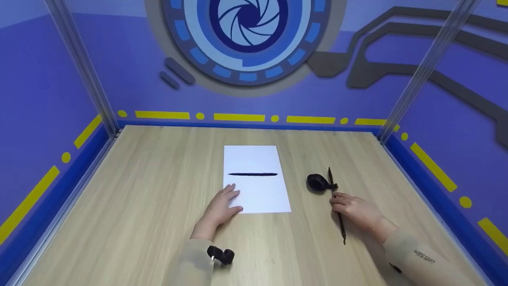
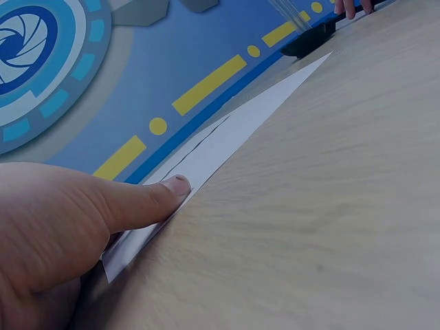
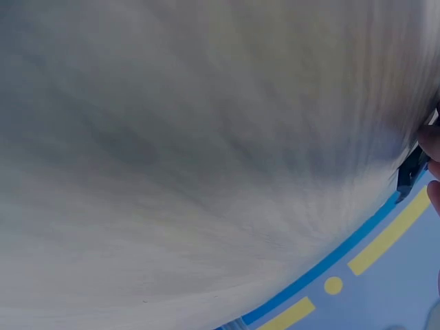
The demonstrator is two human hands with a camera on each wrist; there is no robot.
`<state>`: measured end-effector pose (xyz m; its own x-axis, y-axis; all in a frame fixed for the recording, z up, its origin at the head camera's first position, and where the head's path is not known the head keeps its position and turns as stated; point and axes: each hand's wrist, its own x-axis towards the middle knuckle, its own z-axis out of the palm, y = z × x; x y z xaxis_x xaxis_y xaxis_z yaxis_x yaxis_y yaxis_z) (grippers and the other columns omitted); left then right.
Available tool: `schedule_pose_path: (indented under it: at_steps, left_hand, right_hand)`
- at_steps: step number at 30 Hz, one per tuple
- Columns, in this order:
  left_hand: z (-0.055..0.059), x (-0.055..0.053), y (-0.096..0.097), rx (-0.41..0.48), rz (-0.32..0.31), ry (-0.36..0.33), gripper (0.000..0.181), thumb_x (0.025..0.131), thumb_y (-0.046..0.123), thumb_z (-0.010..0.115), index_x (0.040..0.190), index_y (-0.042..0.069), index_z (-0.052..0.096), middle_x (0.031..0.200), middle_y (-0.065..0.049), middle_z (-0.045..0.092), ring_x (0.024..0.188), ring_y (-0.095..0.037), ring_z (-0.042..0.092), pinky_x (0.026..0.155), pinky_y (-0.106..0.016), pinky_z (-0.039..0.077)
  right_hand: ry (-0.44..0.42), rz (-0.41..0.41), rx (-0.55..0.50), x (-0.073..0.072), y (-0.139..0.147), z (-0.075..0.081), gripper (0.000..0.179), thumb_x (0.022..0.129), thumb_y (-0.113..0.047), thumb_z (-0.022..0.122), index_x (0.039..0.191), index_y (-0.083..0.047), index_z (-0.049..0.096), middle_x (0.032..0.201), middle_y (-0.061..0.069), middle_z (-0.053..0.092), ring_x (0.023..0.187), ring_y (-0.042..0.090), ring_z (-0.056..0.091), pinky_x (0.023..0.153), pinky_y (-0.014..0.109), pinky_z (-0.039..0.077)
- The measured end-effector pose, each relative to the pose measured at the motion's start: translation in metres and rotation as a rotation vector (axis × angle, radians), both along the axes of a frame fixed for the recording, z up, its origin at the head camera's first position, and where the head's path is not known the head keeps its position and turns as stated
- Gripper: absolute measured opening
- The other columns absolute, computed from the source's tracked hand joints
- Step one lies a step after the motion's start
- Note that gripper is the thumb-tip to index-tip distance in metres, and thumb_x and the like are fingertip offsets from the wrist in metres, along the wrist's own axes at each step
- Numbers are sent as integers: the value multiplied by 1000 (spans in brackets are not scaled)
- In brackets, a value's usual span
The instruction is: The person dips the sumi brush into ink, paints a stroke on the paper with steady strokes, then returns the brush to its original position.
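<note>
A white sheet of paper (image 1: pixel 258 194) lies on the table with a thick black horizontal stroke (image 1: pixel 253 174) across it. My left hand (image 1: pixel 222 204) rests on the sheet's lower left edge with fingers spread. In the left wrist view its thumb (image 2: pixel 161 199) presses the paper's near edge. My right hand (image 1: pixel 359 212) holds a dark ink brush (image 1: pixel 341 224) by the middle of its handle, pointed tip away from me. The brush crosses the short stem of a round black ink dish (image 1: pixel 317 182). At the right wrist view's edge only fingertips (image 3: pixel 432 143) show.
The wooden table (image 1: pixel 158 190) is bounded by a blue-purple back wall (image 1: pixel 131 63) and side walls. Metal posts (image 1: pixel 85 67) stand at the back corners. A black device (image 1: pixel 221 255) is strapped on the left wrist.
</note>
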<state>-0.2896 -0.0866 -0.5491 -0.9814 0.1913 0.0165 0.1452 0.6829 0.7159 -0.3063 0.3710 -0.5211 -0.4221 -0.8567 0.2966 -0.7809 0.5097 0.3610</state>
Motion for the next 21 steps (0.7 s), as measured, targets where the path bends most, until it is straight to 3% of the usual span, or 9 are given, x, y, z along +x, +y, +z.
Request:
schedule_pose_path:
  at_steps: [12,21]
  left_hand:
    - [-1,0,0,7,8,-6,57,96,21,73,147,4,54,167,-12,36,158,-34,27,130,-54,24]
    - [-1,1,0,11,2,-8,57,95,20,74,146,3,55,167,-12,36,158,-35,27,130,-54,24]
  right_hand:
    - [47,10,-23,0,0,-3,36,75,5,71,109,-8,72,118,11,74,113,33,70,86,42,63]
    - [49,13,-144,-6,1,-3,34,78,4,71,109,-8,75,119,13,74,114,36,69,83,46,63]
